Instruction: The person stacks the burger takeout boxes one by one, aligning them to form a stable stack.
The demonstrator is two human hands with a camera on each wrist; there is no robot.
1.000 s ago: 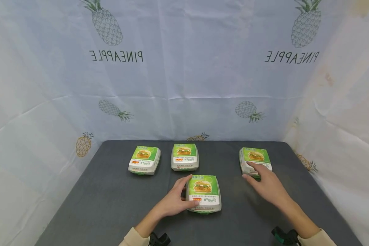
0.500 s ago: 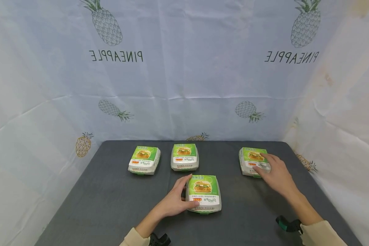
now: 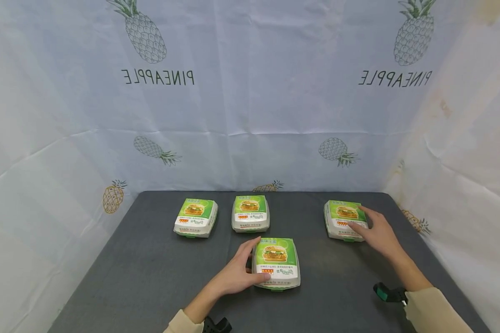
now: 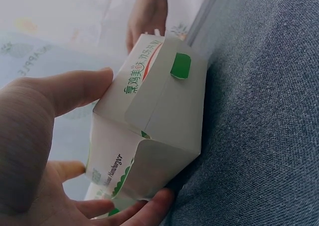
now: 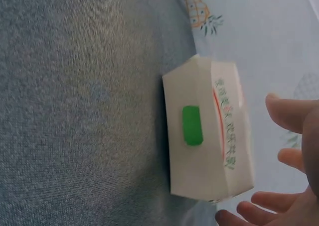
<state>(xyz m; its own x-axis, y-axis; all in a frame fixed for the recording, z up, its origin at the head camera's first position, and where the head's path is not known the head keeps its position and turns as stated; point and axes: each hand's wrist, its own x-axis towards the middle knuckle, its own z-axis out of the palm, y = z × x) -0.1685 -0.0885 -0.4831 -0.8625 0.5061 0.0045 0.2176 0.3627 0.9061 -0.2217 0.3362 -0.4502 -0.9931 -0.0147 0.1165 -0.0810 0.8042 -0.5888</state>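
A green-and-white hamburger box (image 3: pixel 277 259) lies on the near middle of the table. My left hand (image 3: pixel 235 274) holds it from the left, thumb at the front edge and index finger at the back left corner. In the left wrist view, the lower fingertips (image 4: pixel 159 203) meet the box's side close to the cloth. Another hamburger box (image 3: pixel 342 217) lies at the back right, its lid closed. My right hand (image 3: pixel 380 235) is at that box's right side with fingers spread. In the right wrist view, a gap shows between the thumb (image 5: pixel 289 112) and this box (image 5: pixel 207 131).
Two more hamburger boxes stand at the back, one at the left (image 3: pixel 195 217) and one at the middle (image 3: pixel 250 213). A dark grey cloth covers the table (image 3: pixel 150 277). White pineapple-print curtains (image 3: pixel 275 101) enclose the back and both sides.
My right hand has moved right, from over the front of the back right box to its right side. My left hand and the boxes look unmoved.
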